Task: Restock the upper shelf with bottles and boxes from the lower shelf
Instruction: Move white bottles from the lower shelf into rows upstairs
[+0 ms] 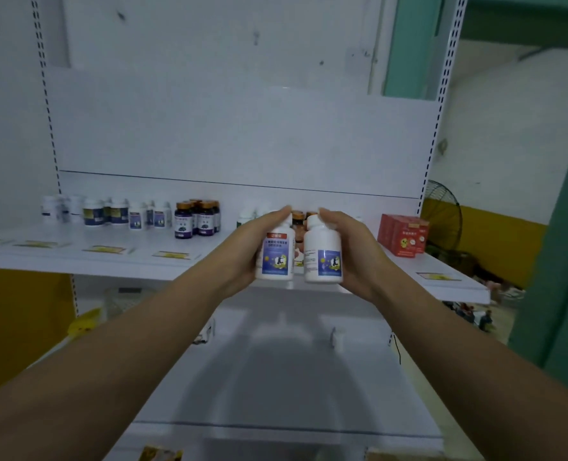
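Note:
My left hand [247, 247] grips an upright white bottle with a blue label and red tag [276, 256]. My right hand [352, 247] grips a second white bottle with a blue label [322, 256]. Both bottles are side by side, almost touching, held in front of the front edge of the white upper shelf [116, 264]. Behind them on the shelf stand amber-capped bottles [298, 218], partly hidden by my hands. The lower shelf [276, 377] lies below my forearms.
On the upper shelf stand white bottles [92, 211] at the left, dark purple bottles with gold caps [197, 217], and red boxes [404, 234] at the right. Yellow price tags [171, 255] line the shelf front. A black fan [442, 211] stands beyond the right upright.

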`<state>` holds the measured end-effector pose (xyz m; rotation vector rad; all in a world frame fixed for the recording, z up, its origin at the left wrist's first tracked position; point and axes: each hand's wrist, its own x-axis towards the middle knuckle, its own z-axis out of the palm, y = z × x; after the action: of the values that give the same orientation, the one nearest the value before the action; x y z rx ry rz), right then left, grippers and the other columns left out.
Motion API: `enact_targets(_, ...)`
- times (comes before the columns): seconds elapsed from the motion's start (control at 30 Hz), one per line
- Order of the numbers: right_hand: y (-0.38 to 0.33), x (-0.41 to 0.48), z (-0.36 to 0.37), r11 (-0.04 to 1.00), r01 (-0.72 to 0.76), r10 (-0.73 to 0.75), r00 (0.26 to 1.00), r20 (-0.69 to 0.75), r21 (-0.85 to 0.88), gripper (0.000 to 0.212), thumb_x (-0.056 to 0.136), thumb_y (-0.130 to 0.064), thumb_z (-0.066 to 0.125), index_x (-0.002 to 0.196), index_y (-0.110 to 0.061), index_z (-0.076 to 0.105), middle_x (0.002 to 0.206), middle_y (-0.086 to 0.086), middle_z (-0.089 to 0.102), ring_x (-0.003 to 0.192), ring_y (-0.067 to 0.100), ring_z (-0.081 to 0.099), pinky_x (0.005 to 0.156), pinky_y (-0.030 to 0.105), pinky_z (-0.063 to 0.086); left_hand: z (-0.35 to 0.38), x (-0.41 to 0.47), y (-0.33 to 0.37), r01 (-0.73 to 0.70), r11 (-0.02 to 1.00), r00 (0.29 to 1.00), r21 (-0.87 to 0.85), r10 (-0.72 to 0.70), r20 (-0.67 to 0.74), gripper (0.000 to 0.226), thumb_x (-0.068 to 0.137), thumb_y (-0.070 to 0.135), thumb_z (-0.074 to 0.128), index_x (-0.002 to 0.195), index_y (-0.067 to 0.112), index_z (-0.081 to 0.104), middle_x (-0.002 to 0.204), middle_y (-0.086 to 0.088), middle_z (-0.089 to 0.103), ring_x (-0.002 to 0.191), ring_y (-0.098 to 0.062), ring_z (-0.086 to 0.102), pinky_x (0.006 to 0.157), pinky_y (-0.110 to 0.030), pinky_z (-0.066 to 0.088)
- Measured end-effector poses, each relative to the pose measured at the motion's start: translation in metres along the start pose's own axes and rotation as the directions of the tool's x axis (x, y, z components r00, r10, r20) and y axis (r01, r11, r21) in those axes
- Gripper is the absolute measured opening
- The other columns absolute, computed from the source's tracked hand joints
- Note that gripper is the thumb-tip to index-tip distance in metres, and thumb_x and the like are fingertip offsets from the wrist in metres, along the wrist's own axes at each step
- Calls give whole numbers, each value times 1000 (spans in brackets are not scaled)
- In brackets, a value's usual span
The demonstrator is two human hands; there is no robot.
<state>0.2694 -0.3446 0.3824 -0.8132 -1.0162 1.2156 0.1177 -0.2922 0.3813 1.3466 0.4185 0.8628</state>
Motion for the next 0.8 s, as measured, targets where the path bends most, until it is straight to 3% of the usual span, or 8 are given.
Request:
enact_targets(0.13, -3, 12, 2, 997, 56, -50, 995, 91, -62, 11, 92, -19, 54, 96, -12, 60, 79, 8, 68, 66, 20, 67, 71, 36, 57, -6, 3, 8, 3, 1000, 999, -6, -3, -35, 28, 91, 34, 54, 104, 12, 65, 98, -11, 68, 83, -25, 63, 91, -41, 50)
enact_targets(0.33, 7, 45, 21, 991, 57, -45, 994, 98, -122, 14, 93, -18, 53, 82, -17, 61, 65, 1, 71, 55, 14, 68, 51, 26, 56, -39, 2, 17, -14, 1000, 995, -12, 12, -100, 21, 91, 32, 55, 97, 14, 65, 96, -10, 69, 86, -25, 63, 91, -42, 50)
enact_targets(0.47, 25, 73, 52, 991, 38, -15, 984, 179, -129, 11, 92, -23, 57, 94, -14, 62, 87, 8, 71, 78, 24, 69, 81, 47, 56, -81, -11, 24, -61, 998, 977, -26, 54, -206, 23, 88, 27, 56, 104, 12, 64, 93, -7, 70, 80, -23, 65, 72, -34, 58)
enact_targets(0.53, 36, 86, 71, 991, 37, -10, 980, 199, -132, 11, 92, -23, 57, 91, -14, 63, 79, 6, 72, 72, 22, 69, 87, 50, 51, -105, -19, 30, -61, 998, 969, -18, 55, -240, 38, 82, 26, 59, 116, 8, 61, 102, -12, 66, 83, -25, 64, 68, -31, 58)
enact_targets(0.6, 47, 100, 92, 991, 24, 8, 972, 233, -131, 13, 91, -24, 58, 97, -13, 61, 85, 9, 69, 78, 26, 66, 92, 53, 48, -128, -28, 36, -49, 999, 965, 19, 52, -256, 23, 83, 20, 53, 98, 8, 66, 91, -11, 65, 76, -24, 62, 65, -29, 56)
enact_targets(0.7, 64, 120, 121, 990, 35, -1, 969, 248, -133, 30, 91, -21, 58, 116, -4, 58, 105, 17, 66, 97, 33, 62, 93, 49, 49, -160, -39, 44, -24, 998, 963, 60, 39, -266, 12, 81, 8, 49, 73, 9, 58, 78, -10, 58, 68, -22, 58, 60, -25, 54)
enact_targets(0.73, 70, 126, 130, 990, 28, 7, 968, 251, -135, 34, 91, -19, 57, 120, -2, 57, 109, 18, 65, 99, 33, 61, 94, 48, 49, -170, -42, 46, -22, 996, 962, 83, 44, -271, 6, 77, 7, 53, 78, 6, 58, 81, -13, 59, 70, -23, 59, 61, -25, 55)
enact_targets(0.8, 80, 139, 144, 987, 31, 13, 961, 275, -157, 27, 93, -17, 55, 114, -1, 60, 102, 13, 70, 91, 25, 67, 87, 41, 55, -194, -43, 46, -14, 990, 954, 139, 55, -295, 33, 69, 1, 59, 101, -2, 57, 93, -21, 61, 78, -27, 62, 64, -29, 57)
